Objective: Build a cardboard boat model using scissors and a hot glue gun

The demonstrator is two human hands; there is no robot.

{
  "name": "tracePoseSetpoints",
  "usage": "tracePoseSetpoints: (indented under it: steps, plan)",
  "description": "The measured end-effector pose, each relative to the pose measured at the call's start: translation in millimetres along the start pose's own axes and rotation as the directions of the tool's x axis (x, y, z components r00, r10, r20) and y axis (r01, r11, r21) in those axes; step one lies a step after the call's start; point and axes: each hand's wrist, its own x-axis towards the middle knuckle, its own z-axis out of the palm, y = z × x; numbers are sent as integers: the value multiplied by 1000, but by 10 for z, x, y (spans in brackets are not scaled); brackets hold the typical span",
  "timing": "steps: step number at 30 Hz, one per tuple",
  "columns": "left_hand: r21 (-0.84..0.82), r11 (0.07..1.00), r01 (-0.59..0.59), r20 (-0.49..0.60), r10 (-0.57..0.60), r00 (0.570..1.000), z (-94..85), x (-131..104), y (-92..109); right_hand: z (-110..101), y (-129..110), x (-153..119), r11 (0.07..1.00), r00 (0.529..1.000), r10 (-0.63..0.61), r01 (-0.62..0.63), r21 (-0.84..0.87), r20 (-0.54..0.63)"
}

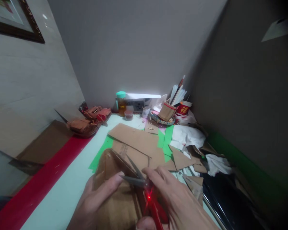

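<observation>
Scissors point(145, 183): red handles, grey blades. Cardboard piece point(117, 201) left of the scissors: brown. Surface point(62, 191): pale mint. Beyond the scissors: green strips point(168, 140); bottle point(122, 105) with teal lid, amber contents; red cup point(183, 109) with yellow emblem. Right of the scissors: black sheet point(227, 198).

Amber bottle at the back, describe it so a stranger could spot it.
Start at the grey wall behind the pale table. At the table's far edge stands the amber bottle. Unlike the low pinkish tub beside it, it's tall with a turquoise lid.
</observation>
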Motion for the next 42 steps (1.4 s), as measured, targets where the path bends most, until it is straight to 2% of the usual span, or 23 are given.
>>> tracePoseSetpoints:
  steps: [2,5,7,9,13,15,17,20,22,24,26,27,28,30,31,34,38,42]
  plan:
    - [-43,996,76,1,-76,997,6,-25,-24,21,-2,17,1000,1000,-12,12,-3,-11]
    - [-167,970,175,168,-147,975,15,-74,-30,45,6,13,999,996,-40,41,16,-78]
    - [-153,965,213,315,-157,936,-7,-80,-9,31,5,0,998,992,-39,44,34,-118]
    - [-91,972,217,435,-157,887,-47,-60,24,-4,-11,-7,997,994,1,7,72,-108]
    - [-17,968,249,536,-201,820,-98,6,63,-70,-70,3,954,995,101,-96,286,-3]
    - [-36,948,317,527,-252,812,-111,40,41,-88,-80,11,906,993,116,-108,408,5]
    - [-94,910,404,477,-315,821,-144,84,-13,-104,-57,23,853,988,150,-109,511,-40]
    - [-204,864,460,303,-391,869,-221,166,-103,-130,27,51,786,958,267,-155,598,-103]
    - [-259,862,436,175,-402,899,-239,204,-118,-143,82,75,766,942,321,-197,612,-99]
    - [-293,875,384,68,-382,922,-201,210,-68,-152,119,92,778,942,315,-189,599,-112]
    - [-303,910,282,-63,-315,947,-127,191,44,-166,142,95,833,940,286,-149,532,-184]
    - [-295,931,213,-153,-266,952,-92,178,114,-177,152,92,867,931,274,-131,481,-239]
    - [-289,941,175,-198,-237,951,-66,168,185,-193,161,86,894,920,264,-120,433,-290]
    - [-269,943,197,-195,-253,947,-60,171,309,-234,183,67,925,917,237,-112,362,-321]
    - [-240,947,214,-188,-262,947,-80,190,351,-255,197,55,932,928,223,-114,343,-299]
    - [-144,963,228,-79,-241,967,-185,317,385,-298,265,13,946,951,219,-152,286,-220]
    - [-99,977,190,15,-189,982,-303,506,355,-279,424,-43,959,928,245,-189,211,-281]
    - [51,991,125,148,-131,980,-387,533,423,-230,558,-56,966,913,241,-192,174,-329]
